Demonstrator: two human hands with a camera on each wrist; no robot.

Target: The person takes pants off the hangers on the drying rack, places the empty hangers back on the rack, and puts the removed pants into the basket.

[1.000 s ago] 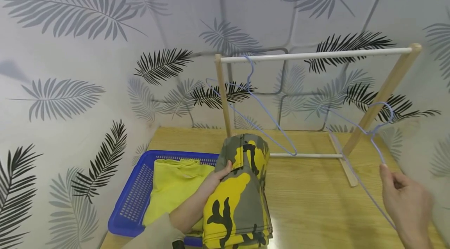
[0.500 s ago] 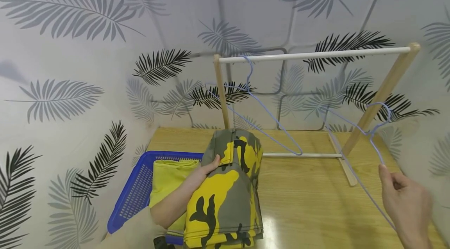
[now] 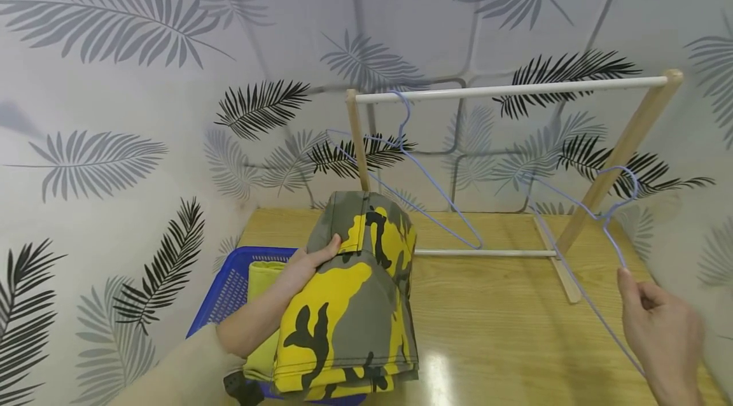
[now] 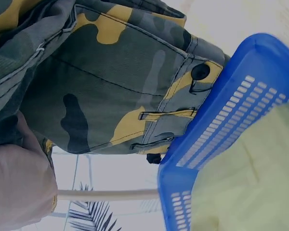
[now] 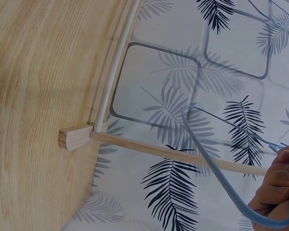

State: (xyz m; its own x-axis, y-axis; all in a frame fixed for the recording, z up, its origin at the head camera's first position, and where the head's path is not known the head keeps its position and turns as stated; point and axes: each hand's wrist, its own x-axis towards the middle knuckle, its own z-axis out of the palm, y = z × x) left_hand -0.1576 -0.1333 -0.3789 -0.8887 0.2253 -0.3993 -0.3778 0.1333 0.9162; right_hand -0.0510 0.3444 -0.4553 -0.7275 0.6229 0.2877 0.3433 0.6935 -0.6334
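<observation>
My left hand (image 3: 306, 269) grips folded camouflage trousers (image 3: 355, 304) in grey, yellow and black. Its thumb lies over them and its other fingers are hidden behind the cloth. In the left wrist view the trousers' waistband (image 4: 183, 96) shows a dark button and belt loops beside the basket. At the right, my right hand (image 3: 661, 329) pinches a light blue wire hanger (image 3: 572, 202) near one end, its hook upward. The right wrist view shows the curled fingers (image 5: 277, 185) on the hanger's wire.
A blue basket (image 3: 229, 288) holding a folded yellow-green cloth (image 3: 266, 355) stands left, partly behind the trousers. On the wooden table (image 3: 487, 323) stands a rack with a white bar (image 3: 515, 89). A second blue hanger (image 3: 435, 180) hangs near its left end. Patterned wall (image 3: 172, 107) lies behind.
My left hand has carried the trousers left and slightly upward, covering more of the basket and yellow-green cloth. My right hand and its hanger have stayed nearly still.
</observation>
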